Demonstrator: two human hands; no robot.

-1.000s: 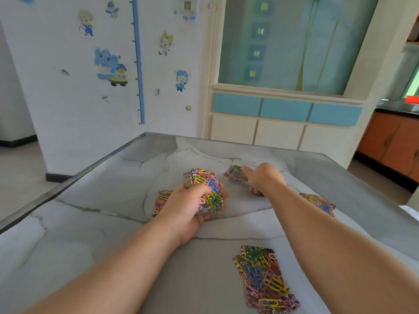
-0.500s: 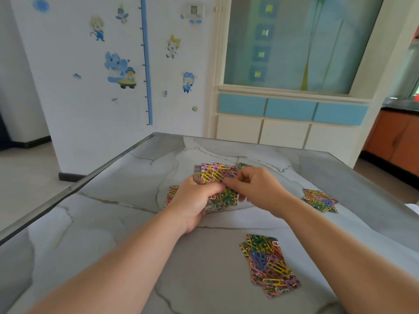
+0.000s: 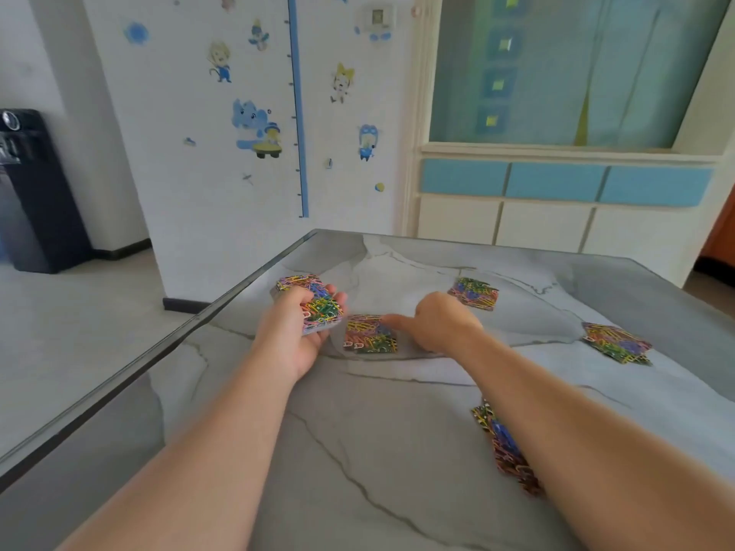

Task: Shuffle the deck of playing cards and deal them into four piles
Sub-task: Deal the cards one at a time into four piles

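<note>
My left hand [image 3: 296, 332] is shut on the deck [image 3: 314, 302], whose backs carry a colourful paper-clip pattern, held just above the grey marble table [image 3: 358, 451]. My right hand [image 3: 437, 326] rests on the table with its fingertips touching the left pile [image 3: 370, 336], fingers loose and nothing gripped. A far pile [image 3: 474, 293] lies beyond my right hand. Another pile [image 3: 616, 344] lies at the right. The near pile [image 3: 503, 443] is partly hidden under my right forearm.
The table's left edge [image 3: 167, 347] runs diagonally close to my left hand. A white wall with cartoon stickers [image 3: 254, 129] and a cabinet with blue panels [image 3: 557, 184] stand behind the table. A black appliance [image 3: 28, 192] is on the floor at far left.
My right hand took a card from the deck and moved down to the left pile, where the card now lies. The view has swung left, so the piles appear shifted to the right.
</note>
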